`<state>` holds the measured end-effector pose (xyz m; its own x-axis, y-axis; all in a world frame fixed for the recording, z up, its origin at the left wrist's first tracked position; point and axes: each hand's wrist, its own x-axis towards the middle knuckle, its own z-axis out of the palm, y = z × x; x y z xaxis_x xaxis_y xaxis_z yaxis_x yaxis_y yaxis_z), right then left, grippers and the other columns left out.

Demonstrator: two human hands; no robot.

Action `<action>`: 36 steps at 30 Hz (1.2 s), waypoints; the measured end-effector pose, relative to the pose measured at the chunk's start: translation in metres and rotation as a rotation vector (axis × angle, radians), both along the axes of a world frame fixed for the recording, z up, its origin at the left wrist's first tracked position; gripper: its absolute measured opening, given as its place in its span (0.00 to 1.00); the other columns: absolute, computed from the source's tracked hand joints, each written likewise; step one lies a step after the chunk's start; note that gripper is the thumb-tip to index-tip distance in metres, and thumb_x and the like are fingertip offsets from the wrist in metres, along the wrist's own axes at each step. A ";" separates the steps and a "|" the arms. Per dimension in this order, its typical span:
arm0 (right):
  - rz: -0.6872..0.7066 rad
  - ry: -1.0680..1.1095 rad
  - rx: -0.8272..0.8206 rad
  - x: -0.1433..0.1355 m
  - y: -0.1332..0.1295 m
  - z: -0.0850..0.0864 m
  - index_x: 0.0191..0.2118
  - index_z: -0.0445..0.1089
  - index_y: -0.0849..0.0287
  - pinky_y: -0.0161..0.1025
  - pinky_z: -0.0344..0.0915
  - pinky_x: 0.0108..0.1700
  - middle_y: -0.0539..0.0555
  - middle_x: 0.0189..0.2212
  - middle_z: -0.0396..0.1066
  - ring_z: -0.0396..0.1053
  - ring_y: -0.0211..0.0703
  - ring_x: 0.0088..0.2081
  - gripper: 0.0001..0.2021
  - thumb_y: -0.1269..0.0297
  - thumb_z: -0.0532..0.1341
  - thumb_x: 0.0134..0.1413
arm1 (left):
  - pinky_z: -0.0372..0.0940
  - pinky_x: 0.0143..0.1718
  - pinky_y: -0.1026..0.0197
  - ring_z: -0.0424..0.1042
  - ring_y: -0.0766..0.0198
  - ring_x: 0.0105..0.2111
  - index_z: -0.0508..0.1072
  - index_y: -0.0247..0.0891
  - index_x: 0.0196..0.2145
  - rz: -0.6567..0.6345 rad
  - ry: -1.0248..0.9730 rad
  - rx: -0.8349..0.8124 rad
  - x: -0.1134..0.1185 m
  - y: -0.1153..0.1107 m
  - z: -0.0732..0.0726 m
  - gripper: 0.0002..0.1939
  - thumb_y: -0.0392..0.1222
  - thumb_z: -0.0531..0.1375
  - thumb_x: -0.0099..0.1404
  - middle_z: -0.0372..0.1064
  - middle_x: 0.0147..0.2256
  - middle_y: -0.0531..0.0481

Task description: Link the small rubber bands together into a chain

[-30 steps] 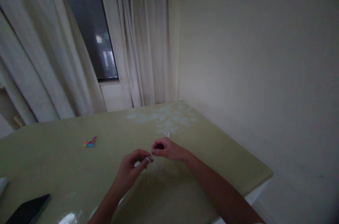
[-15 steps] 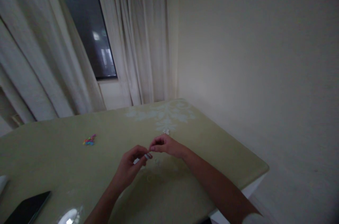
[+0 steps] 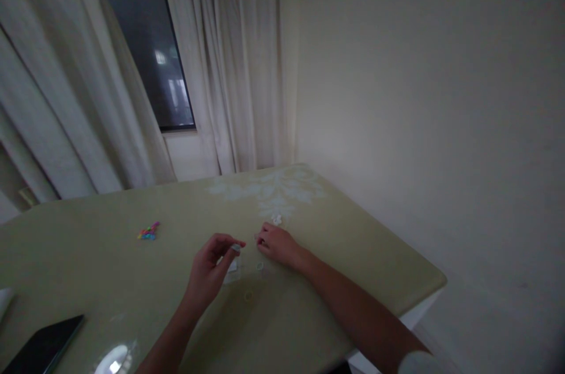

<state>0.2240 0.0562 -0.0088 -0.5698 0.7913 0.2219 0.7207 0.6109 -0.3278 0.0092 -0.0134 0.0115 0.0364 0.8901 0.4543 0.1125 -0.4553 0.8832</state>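
Observation:
My left hand (image 3: 209, 271) is raised over the table, thumb and fingers pinching a small pale piece (image 3: 236, 248) whose kind I cannot make out. Below its fingertips, a white item (image 3: 232, 266) lies with something clear around it. My right hand (image 3: 278, 242) is low at the tabletop, its fingers curled down and closed; what they hold, if anything, is hidden. Just beyond it sits a little cluster of white pieces (image 3: 276, 219). Between the two hands and nearer to me are a small clear piece (image 3: 259, 268) and a thin pale ring (image 3: 248, 296).
The table (image 3: 353, 232) has a light green cover with a white leaf pattern. A pile of small colourful pieces (image 3: 149, 231) lies to the left. A dark phone or tablet (image 3: 46, 341) and a shiny round object (image 3: 113, 360) are near me. A wall borders the right.
My hands have moved apart. The right hand has left the left one's fingertips and come down to the table; the left hand has drawn slightly left, still pinching the pale piece.

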 end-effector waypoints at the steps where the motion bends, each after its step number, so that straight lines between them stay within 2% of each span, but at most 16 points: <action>1: 0.001 -0.013 0.019 -0.001 0.000 -0.001 0.40 0.77 0.61 0.36 0.61 0.40 0.56 0.41 0.70 0.68 0.42 0.40 0.05 0.68 0.63 0.62 | 0.74 0.38 0.60 0.80 0.59 0.36 0.73 0.40 0.37 -0.004 -0.010 -0.009 0.000 0.000 0.000 0.09 0.47 0.66 0.66 0.82 0.36 0.45; 3: 0.003 0.034 0.032 -0.001 0.001 0.000 0.39 0.75 0.62 0.36 0.61 0.41 0.57 0.40 0.69 0.67 0.43 0.40 0.03 0.69 0.63 0.61 | 0.75 0.38 0.60 0.81 0.59 0.36 0.74 0.40 0.37 -0.009 -0.009 -0.013 0.000 0.000 0.001 0.09 0.47 0.65 0.66 0.82 0.36 0.46; 6: 0.040 0.323 -0.069 0.000 0.004 0.005 0.37 0.72 0.62 0.35 0.61 0.41 0.53 0.37 0.67 0.65 0.40 0.38 0.01 0.70 0.63 0.60 | 0.74 0.38 0.60 0.80 0.59 0.35 0.79 0.40 0.39 0.012 0.078 0.024 -0.001 0.000 0.004 0.08 0.45 0.64 0.66 0.82 0.37 0.46; 8: 0.094 0.554 -0.202 0.000 0.003 0.012 0.36 0.71 0.61 0.35 0.60 0.37 0.50 0.33 0.65 0.63 0.38 0.34 0.04 0.66 0.64 0.61 | 0.74 0.38 0.61 0.80 0.60 0.36 0.81 0.42 0.38 0.037 0.137 0.078 -0.001 -0.001 0.007 0.07 0.44 0.64 0.65 0.82 0.37 0.47; 11: 0.209 0.787 -0.413 -0.003 -0.005 0.024 0.35 0.70 0.61 0.35 0.56 0.33 0.47 0.29 0.61 0.59 0.36 0.30 0.13 0.54 0.65 0.61 | 0.73 0.36 0.62 0.80 0.59 0.35 0.83 0.42 0.36 0.055 0.152 0.126 0.000 -0.001 0.007 0.06 0.43 0.65 0.63 0.81 0.35 0.48; 14: 0.298 0.901 -0.565 -0.009 -0.017 0.033 0.36 0.71 0.60 0.36 0.53 0.33 0.47 0.29 0.62 0.58 0.36 0.29 0.20 0.45 0.67 0.57 | 0.73 0.34 0.62 0.80 0.60 0.32 0.82 0.42 0.41 0.083 0.106 0.084 0.003 -0.003 0.005 0.09 0.44 0.67 0.62 0.81 0.34 0.49; 16: 0.336 0.942 -0.626 -0.012 -0.024 0.037 0.36 0.71 0.60 0.36 0.53 0.34 0.47 0.29 0.63 0.58 0.36 0.30 0.21 0.44 0.68 0.55 | 0.74 0.34 0.62 0.80 0.60 0.33 0.81 0.42 0.43 0.083 0.085 0.075 0.004 -0.004 0.005 0.11 0.45 0.67 0.63 0.81 0.34 0.49; 18: 0.359 0.970 -0.645 -0.013 -0.028 0.039 0.35 0.71 0.60 0.36 0.54 0.34 0.47 0.30 0.64 0.59 0.35 0.30 0.21 0.45 0.69 0.54 | 0.73 0.35 0.62 0.79 0.60 0.33 0.81 0.42 0.41 0.066 0.095 0.107 0.006 -0.006 0.007 0.09 0.45 0.67 0.63 0.81 0.34 0.49; 23: 0.355 1.005 -0.659 -0.013 -0.032 0.043 0.34 0.71 0.61 0.36 0.54 0.34 0.47 0.30 0.64 0.59 0.35 0.30 0.20 0.47 0.70 0.53 | 0.71 0.34 0.64 0.77 0.62 0.31 0.81 0.41 0.36 0.058 0.101 0.170 0.008 -0.013 0.015 0.06 0.45 0.67 0.64 0.79 0.31 0.50; 28: 0.304 0.986 -0.598 -0.014 -0.030 0.042 0.36 0.71 0.60 0.36 0.57 0.35 0.48 0.30 0.65 0.61 0.37 0.31 0.18 0.48 0.69 0.55 | 0.72 0.33 0.63 0.77 0.62 0.30 0.82 0.40 0.38 0.086 0.092 0.145 0.009 -0.015 0.017 0.08 0.45 0.67 0.64 0.80 0.32 0.49; 31: 0.118 0.857 -0.394 -0.011 -0.021 0.036 0.36 0.71 0.61 0.35 0.57 0.33 0.48 0.29 0.64 0.60 0.36 0.30 0.11 0.57 0.66 0.59 | 0.72 0.32 0.63 0.77 0.62 0.30 0.82 0.41 0.41 0.142 0.076 0.112 0.008 -0.013 0.015 0.11 0.47 0.67 0.63 0.80 0.32 0.49; 34: -0.100 0.597 -0.145 -0.006 -0.009 0.026 0.33 0.73 0.61 0.35 0.58 0.35 0.49 0.31 0.65 0.60 0.36 0.31 0.03 0.70 0.67 0.56 | 0.72 0.32 0.63 0.77 0.62 0.30 0.82 0.40 0.40 0.153 0.077 0.090 0.005 -0.011 0.011 0.10 0.47 0.67 0.63 0.79 0.32 0.49; 36: -0.184 0.481 -0.078 -0.003 -0.002 0.021 0.32 0.74 0.61 0.35 0.58 0.37 0.50 0.31 0.67 0.62 0.37 0.32 0.03 0.74 0.67 0.54 | 0.72 0.33 0.63 0.77 0.61 0.30 0.82 0.41 0.39 0.143 0.081 0.088 0.004 -0.009 0.010 0.09 0.47 0.67 0.63 0.80 0.32 0.49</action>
<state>0.2212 0.0539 0.0118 -0.2683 0.8931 0.3610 0.5706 0.4493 -0.6874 0.0133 -0.0225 0.0214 -0.0483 0.8458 0.5313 0.2509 -0.5046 0.8261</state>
